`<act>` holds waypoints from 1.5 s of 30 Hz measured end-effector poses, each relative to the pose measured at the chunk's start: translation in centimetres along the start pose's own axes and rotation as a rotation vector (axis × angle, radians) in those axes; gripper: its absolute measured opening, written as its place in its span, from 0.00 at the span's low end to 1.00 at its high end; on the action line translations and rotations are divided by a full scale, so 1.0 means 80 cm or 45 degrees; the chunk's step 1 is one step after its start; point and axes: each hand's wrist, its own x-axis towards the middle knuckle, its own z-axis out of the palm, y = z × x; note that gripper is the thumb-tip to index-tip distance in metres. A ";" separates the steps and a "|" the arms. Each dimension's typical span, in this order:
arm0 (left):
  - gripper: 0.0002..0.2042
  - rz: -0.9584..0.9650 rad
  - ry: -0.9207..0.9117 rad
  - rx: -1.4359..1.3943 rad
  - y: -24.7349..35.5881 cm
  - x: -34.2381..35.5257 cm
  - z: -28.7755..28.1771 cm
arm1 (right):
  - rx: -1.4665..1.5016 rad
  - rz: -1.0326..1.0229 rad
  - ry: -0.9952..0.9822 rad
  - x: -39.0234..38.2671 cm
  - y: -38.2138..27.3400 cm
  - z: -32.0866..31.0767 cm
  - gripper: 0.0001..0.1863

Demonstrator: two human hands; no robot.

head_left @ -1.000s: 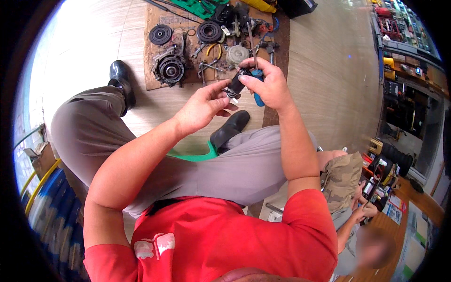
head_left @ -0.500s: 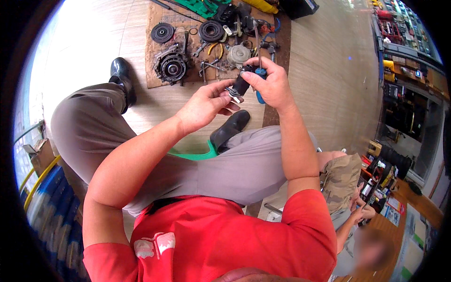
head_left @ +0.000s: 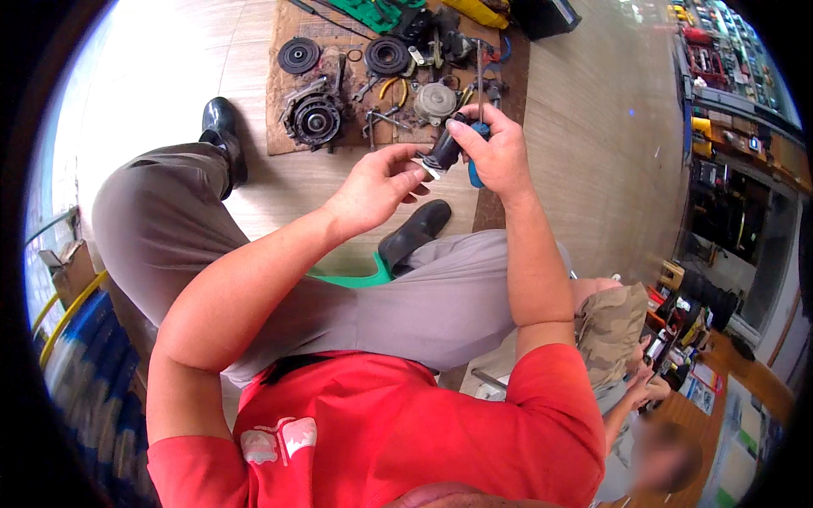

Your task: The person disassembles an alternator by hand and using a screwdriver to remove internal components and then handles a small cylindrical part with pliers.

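Observation:
A black cylindrical part [head_left: 445,152] with a pale piece at its lower end hangs tilted between my hands, above the floor. The fingers of my left hand [head_left: 370,188] close on that lower end. Around the upper end, my right hand [head_left: 500,157] grips with thumb and fingers. The same hand also holds a screwdriver [head_left: 476,172] with a blue handle, its long shaft pointing away from me. Part of the cylinder and of the handle is hidden by my right fingers.
Beyond my hands, a stained cardboard sheet [head_left: 284,110] bears a round greasy housing [head_left: 313,118], dark discs [head_left: 299,55], a pale round cover [head_left: 435,102], yellow-handled pliers [head_left: 391,87] and several wrenches. A black box [head_left: 546,17] stands far right. Another person's hands [head_left: 648,388] work at a bench on the right.
Both hands have shifted slightly right with the cylindrical part, which leans a little more. The screwdriver remains in my right hand. The view has moved slightly.

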 end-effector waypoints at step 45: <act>0.11 0.180 0.286 0.041 0.014 0.003 -0.005 | 0.671 0.433 -0.191 0.013 0.026 0.026 0.13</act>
